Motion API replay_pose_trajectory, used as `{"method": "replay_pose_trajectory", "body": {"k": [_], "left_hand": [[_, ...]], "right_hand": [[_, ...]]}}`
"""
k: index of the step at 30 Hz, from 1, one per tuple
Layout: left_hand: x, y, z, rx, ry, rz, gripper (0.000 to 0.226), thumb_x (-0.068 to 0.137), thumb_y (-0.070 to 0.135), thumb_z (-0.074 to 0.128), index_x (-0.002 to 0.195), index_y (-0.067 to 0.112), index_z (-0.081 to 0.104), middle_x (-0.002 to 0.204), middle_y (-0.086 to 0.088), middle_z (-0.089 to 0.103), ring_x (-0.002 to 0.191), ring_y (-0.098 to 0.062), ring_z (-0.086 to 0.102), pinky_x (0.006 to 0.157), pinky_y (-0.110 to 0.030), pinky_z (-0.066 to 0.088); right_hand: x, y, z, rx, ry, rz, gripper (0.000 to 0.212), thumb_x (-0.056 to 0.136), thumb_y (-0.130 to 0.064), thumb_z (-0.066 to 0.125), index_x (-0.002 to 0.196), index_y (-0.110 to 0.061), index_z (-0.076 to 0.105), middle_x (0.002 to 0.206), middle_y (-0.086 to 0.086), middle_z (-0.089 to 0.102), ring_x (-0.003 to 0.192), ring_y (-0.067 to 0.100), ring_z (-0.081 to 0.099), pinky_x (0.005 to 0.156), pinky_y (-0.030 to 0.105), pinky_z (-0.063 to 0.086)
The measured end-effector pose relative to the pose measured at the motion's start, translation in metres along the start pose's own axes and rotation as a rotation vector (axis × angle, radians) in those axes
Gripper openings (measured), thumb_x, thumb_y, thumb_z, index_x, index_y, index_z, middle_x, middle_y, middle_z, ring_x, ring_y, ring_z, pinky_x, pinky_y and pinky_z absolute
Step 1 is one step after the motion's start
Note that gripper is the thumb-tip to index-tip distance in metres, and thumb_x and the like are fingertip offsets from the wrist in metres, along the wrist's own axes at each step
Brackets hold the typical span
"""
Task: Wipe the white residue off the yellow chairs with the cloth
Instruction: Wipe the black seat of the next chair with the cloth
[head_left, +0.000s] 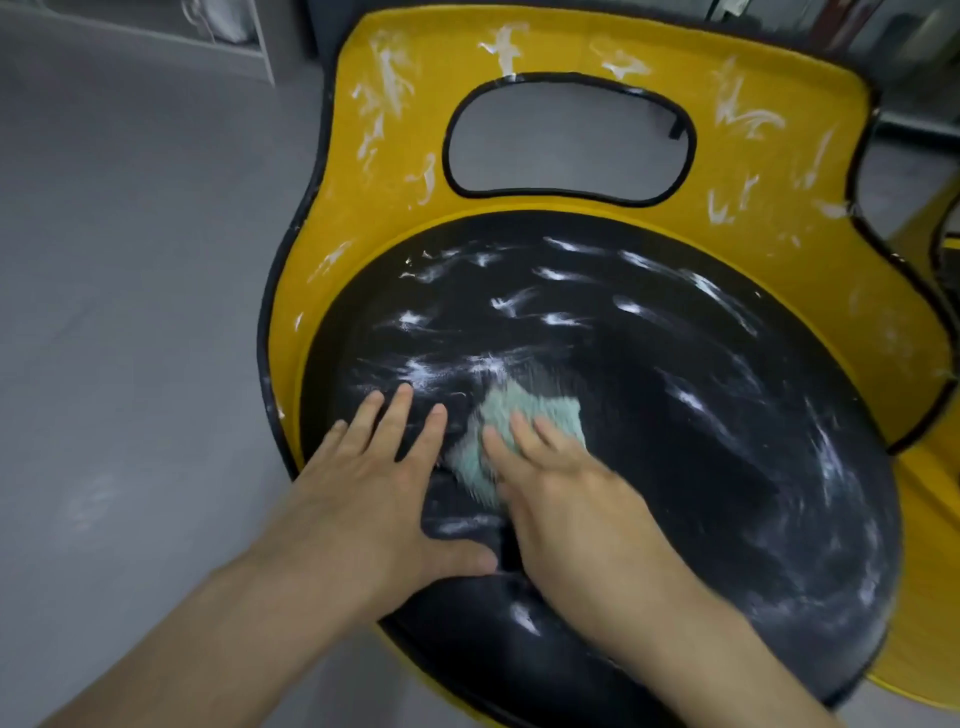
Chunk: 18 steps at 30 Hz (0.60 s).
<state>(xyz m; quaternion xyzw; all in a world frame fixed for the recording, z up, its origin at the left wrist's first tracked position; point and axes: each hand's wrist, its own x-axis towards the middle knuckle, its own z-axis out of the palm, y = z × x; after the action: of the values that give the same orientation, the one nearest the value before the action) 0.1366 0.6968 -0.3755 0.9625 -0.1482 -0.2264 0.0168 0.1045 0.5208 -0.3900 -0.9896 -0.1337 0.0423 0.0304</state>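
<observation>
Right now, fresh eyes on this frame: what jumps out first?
The yellow chair fills the view, with white residue streaked over its back and its black seat. On the near left part of the seat, the right hand presses a pale green cloth flat. The left hand lies spread on the seat beside it.

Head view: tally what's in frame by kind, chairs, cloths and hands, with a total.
Yellow chairs: 2, the near chair and a second chair cut off at the right edge
Cloths: 1, the green cloth
Hands: 2, left hand and right hand
Total: 5
</observation>
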Motion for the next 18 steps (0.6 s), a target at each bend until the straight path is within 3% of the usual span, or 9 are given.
{"method": "replay_pose_trajectory", "body": {"k": [2, 4, 5, 7, 10, 13, 15, 17, 18], "left_hand": [[-0.001, -0.002, 0.000, -0.008, 0.000, 0.018, 0.128, 0.064, 0.096, 0.042, 0.149, 0.036, -0.032, 0.154, 0.003, -0.043, 0.145, -0.018, -0.034, 0.123, -0.040, -0.010], [-0.001, -0.002, 0.000, -0.007, -0.014, 0.029, 0.130, 0.064, 0.095, 0.045, 0.149, 0.036, -0.033, 0.153, 0.003, -0.044, 0.145, -0.018, -0.036, 0.123, -0.040, -0.011], [0.000, -0.003, 0.000, -0.003, -0.015, 0.032, 0.130, 0.064, 0.095, 0.045, 0.148, 0.035, -0.033, 0.153, 0.002, -0.045, 0.144, -0.018, -0.036, 0.123, -0.040, -0.011], [0.001, -0.004, -0.002, 0.001, -0.021, 0.030, 0.129, 0.065, 0.095, 0.044, 0.148, 0.035, -0.034, 0.153, 0.002, -0.045, 0.144, -0.019, -0.036, 0.123, -0.040, -0.012], [0.001, -0.002, -0.001, -0.001, -0.035, 0.021, 0.127, 0.066, 0.094, 0.044, 0.147, 0.035, -0.034, 0.153, 0.003, -0.044, 0.144, -0.019, -0.036, 0.122, -0.041, -0.012], [0.000, -0.003, 0.000, 0.002, -0.028, 0.018, 0.126, 0.066, 0.094, 0.043, 0.147, 0.036, -0.034, 0.154, 0.004, -0.043, 0.144, -0.019, -0.036, 0.123, -0.042, -0.011], [0.001, -0.002, 0.002, 0.001, -0.035, 0.014, 0.127, 0.065, 0.095, 0.044, 0.148, 0.036, -0.033, 0.154, 0.004, -0.043, 0.144, -0.019, -0.036, 0.123, -0.041, -0.011], [0.003, -0.002, 0.002, -0.006, -0.032, 0.012, 0.129, 0.064, 0.095, 0.045, 0.148, 0.036, -0.033, 0.153, 0.004, -0.044, 0.144, -0.019, -0.037, 0.123, -0.042, -0.010], [0.003, -0.002, 0.002, -0.006, -0.034, 0.015, 0.130, 0.064, 0.094, 0.046, 0.148, 0.035, -0.034, 0.153, 0.003, -0.045, 0.144, -0.020, -0.037, 0.124, -0.042, -0.010]], "right_hand": [[-0.044, -0.009, 0.012, 0.050, 0.076, -0.010, 0.051, 0.085, -0.031, 0.060, 0.133, -0.015, 0.063, 0.136, 0.009, 0.062, 0.127, 0.024, 0.058, 0.105, 0.033, 0.043], [-0.058, -0.008, 0.018, 0.095, 0.095, 0.001, 0.045, 0.100, -0.032, 0.037, 0.127, -0.016, 0.069, 0.131, 0.007, 0.065, 0.121, 0.023, 0.062, 0.101, 0.034, 0.048], [-0.051, -0.005, 0.017, 0.076, 0.094, -0.002, 0.047, 0.099, -0.034, 0.037, 0.128, -0.017, 0.068, 0.131, 0.007, 0.065, 0.122, 0.023, 0.062, 0.101, 0.033, 0.051], [-0.016, 0.001, 0.009, -0.015, 0.068, -0.013, 0.056, 0.088, -0.033, 0.049, 0.140, -0.014, 0.056, 0.141, 0.010, 0.057, 0.132, 0.026, 0.053, 0.107, 0.035, 0.044], [0.064, 0.011, -0.011, 0.022, 0.017, 0.085, 0.054, 0.104, -0.020, 0.034, 0.157, -0.017, 0.023, 0.161, 0.010, 0.025, 0.149, 0.028, 0.021, 0.117, 0.038, 0.027], [0.094, 0.010, -0.015, 0.045, 0.015, 0.143, 0.055, 0.107, -0.024, 0.032, 0.159, -0.019, 0.013, 0.166, 0.009, 0.011, 0.152, 0.028, 0.010, 0.117, 0.040, 0.025], [0.059, 0.003, -0.009, -0.004, -0.003, 0.096, 0.063, 0.103, -0.025, 0.046, 0.158, -0.016, 0.018, 0.163, 0.011, 0.020, 0.151, 0.027, 0.019, 0.115, 0.037, 0.030], [0.005, -0.009, -0.005, 0.000, -0.004, 0.063, 0.073, 0.082, -0.023, 0.075, 0.147, -0.010, 0.046, 0.149, 0.016, 0.048, 0.138, 0.028, 0.046, 0.106, 0.035, 0.043], [-0.015, -0.012, 0.000, 0.026, 0.002, 0.060, 0.071, 0.074, -0.023, 0.078, 0.139, -0.009, 0.056, 0.140, 0.016, 0.057, 0.130, 0.028, 0.055, 0.102, 0.037, 0.047]]}}
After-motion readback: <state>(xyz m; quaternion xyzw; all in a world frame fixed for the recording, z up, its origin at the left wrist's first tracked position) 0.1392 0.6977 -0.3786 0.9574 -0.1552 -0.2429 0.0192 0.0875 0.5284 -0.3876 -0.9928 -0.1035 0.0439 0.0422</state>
